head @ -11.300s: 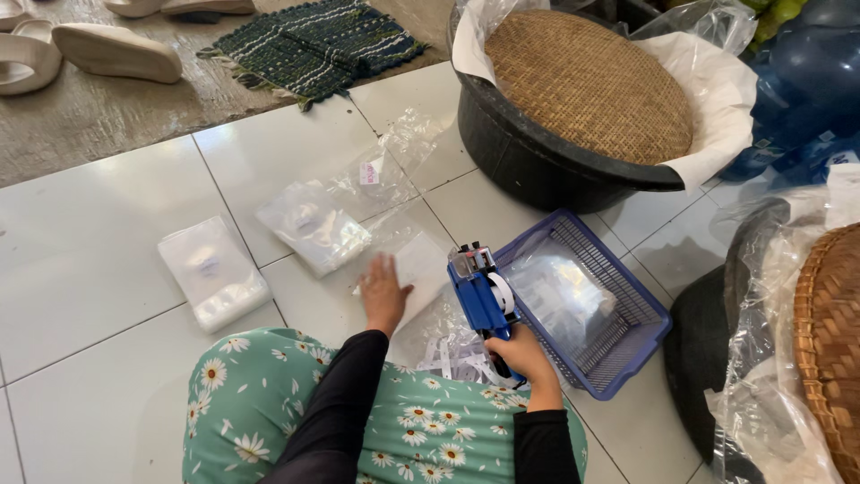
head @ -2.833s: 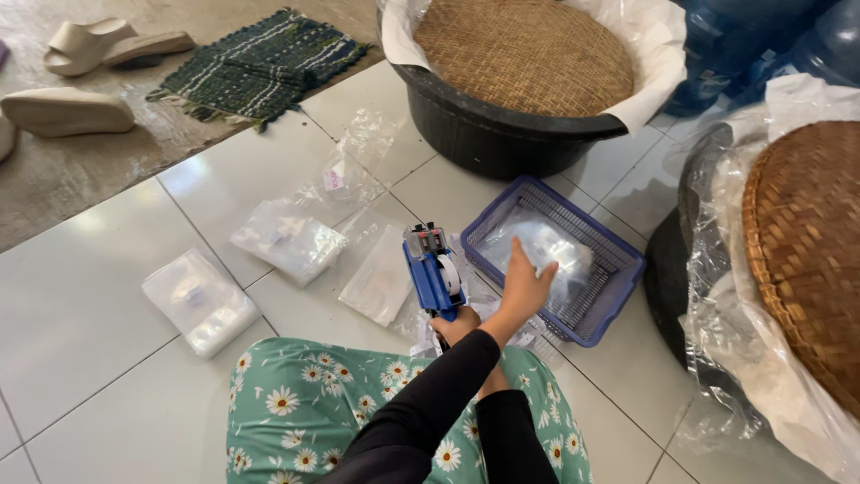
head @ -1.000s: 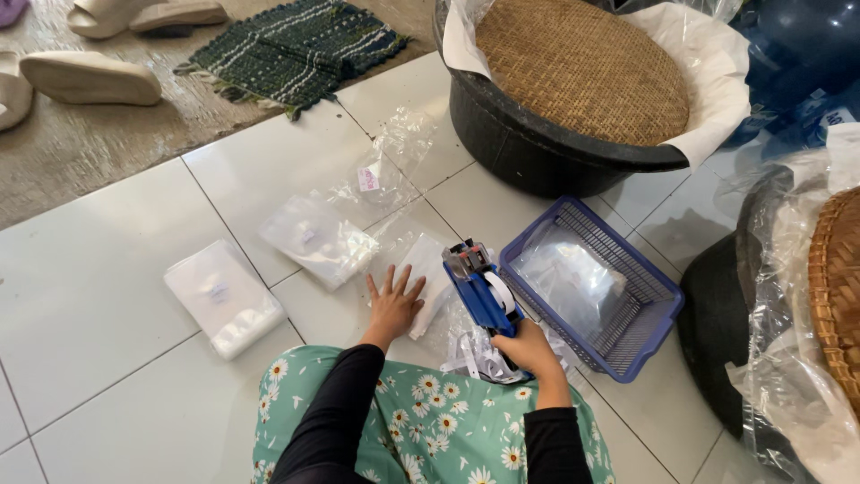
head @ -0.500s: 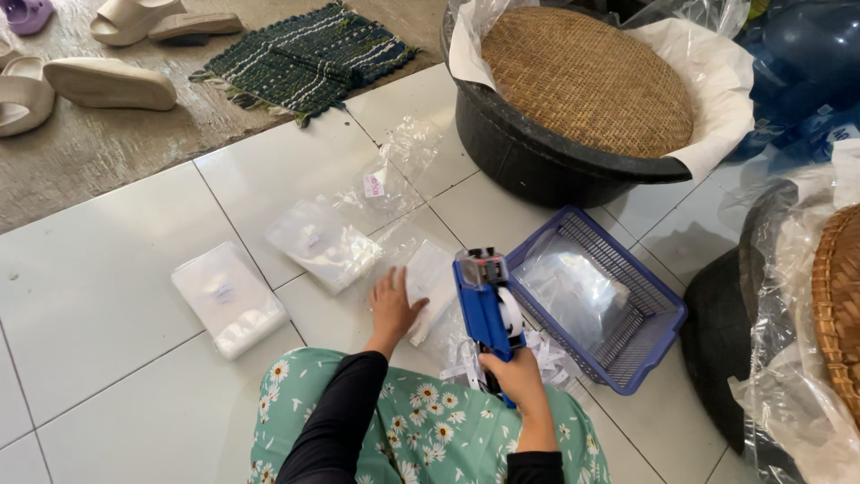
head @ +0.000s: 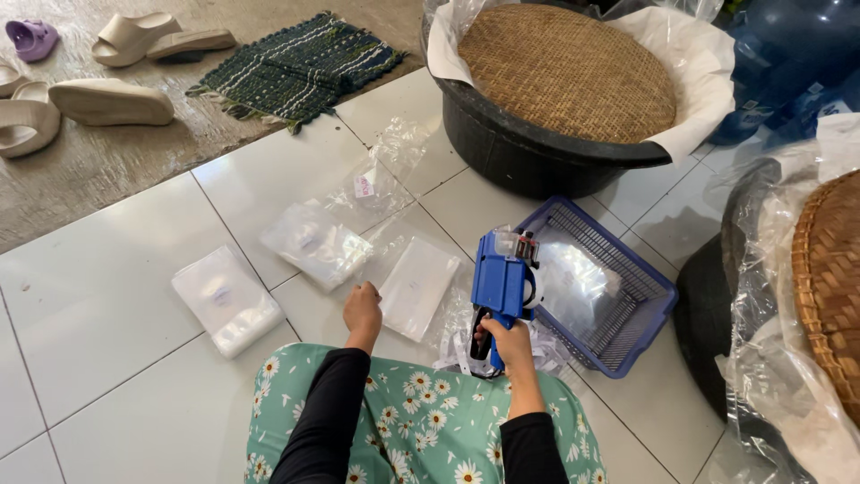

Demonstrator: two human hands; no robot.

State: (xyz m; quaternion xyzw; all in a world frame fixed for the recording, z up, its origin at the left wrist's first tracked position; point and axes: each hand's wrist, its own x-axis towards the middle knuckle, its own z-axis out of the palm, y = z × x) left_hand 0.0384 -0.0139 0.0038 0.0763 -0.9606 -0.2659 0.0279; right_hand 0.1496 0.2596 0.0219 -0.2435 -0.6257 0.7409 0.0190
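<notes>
Since a moment ago her left hand (head: 362, 309) has slid off the flat clear plastic bag (head: 417, 287) and now rests loosely curled on the white tile beside it. Her right hand (head: 507, 341) stays clenched around the blue label gun (head: 501, 285), upright beside the blue mesh basket (head: 627, 336).

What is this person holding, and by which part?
The right hand holds a blue label gun by its handle. The left hand holds nothing; it rests beside a clear plastic bag.
</notes>
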